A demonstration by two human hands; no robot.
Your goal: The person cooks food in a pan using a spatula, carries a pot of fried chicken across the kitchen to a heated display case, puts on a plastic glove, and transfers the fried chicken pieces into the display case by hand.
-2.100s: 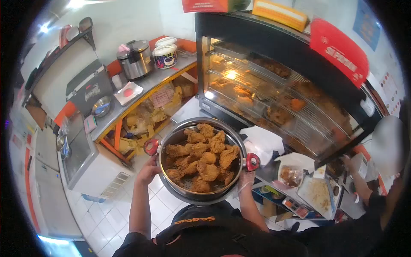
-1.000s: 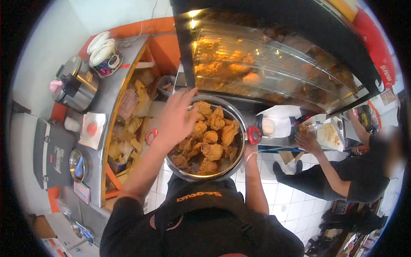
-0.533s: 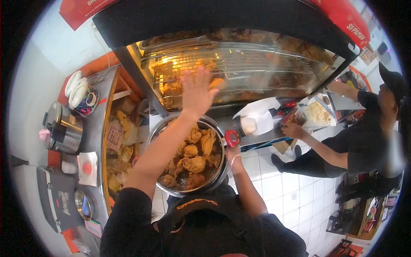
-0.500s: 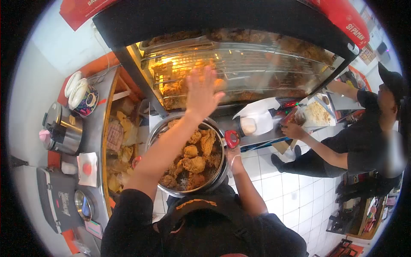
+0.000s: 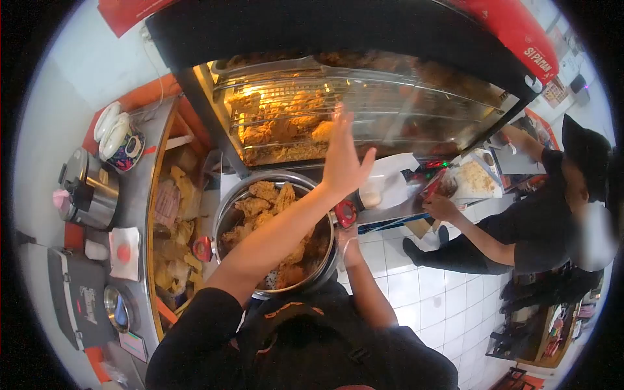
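My left hand point(image 5: 346, 159) is raised flat, fingers stretched, against or close in front of the glass of the display cabinet point(image 5: 260, 32); contact cannot be made out. Its forearm crosses over a steel pot point(image 5: 224, 195) of fried chicken point(image 5: 252, 207). My right hand point(image 5: 350, 235) grips the pot's right red handle point(image 5: 345, 212), with a pale band at the wrist. The left red handle point(image 5: 202, 248) is free. Behind the glass, fried chicken pieces point(image 5: 286, 120) lie on lit racks.
A co-worker point(image 5: 520, 221) in black stands at the right, one hand at a food packet point(image 5: 442, 185). White paper point(image 5: 393, 182) lies on the counter beside the pot. To the left are a cooker point(image 5: 94, 188), a shelf of crumpled packaging point(image 5: 175, 260) and a steel bowl point(image 5: 117, 309).
My left hand has moved from the pot's left handle up to the glass, then rightward along it. My right hand stays at the right handle. The view has turned, and the co-worker has come into fuller view.
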